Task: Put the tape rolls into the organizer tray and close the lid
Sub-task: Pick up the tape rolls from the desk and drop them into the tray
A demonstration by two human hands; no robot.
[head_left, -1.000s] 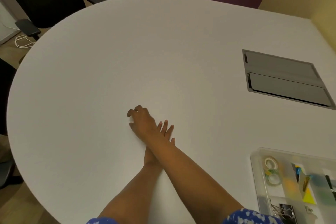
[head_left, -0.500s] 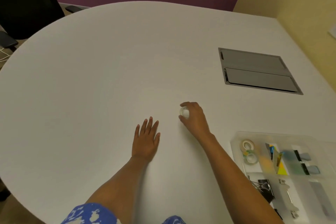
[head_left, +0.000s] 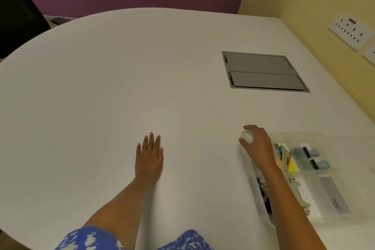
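My right hand (head_left: 257, 144) grips a small clear tape roll (head_left: 246, 135) between thumb and fingers, right at the near-left corner of the clear plastic organizer tray (head_left: 258, 195). The tray lies at the right of the white table with binder clips, a stapler-like tool and coloured notes in its compartments. My right hand and forearm cover the tray's left compartment, so the tape rolls seen there earlier are hidden. My left hand (head_left: 149, 156) lies flat on the table, palm down, fingers together, holding nothing. The tray's lid cannot be told apart.
A grey metal cable hatch (head_left: 263, 72) is set into the white table (head_left: 101, 97) behind the tray. A yellow wall with white socket plates (head_left: 352, 32) runs along the right. A black chair (head_left: 18, 14) stands at the far left.
My right hand has carried the tape roll rightward from the table's middle to the tray's edge. My left hand stays flat on the table. The camera has turned right.
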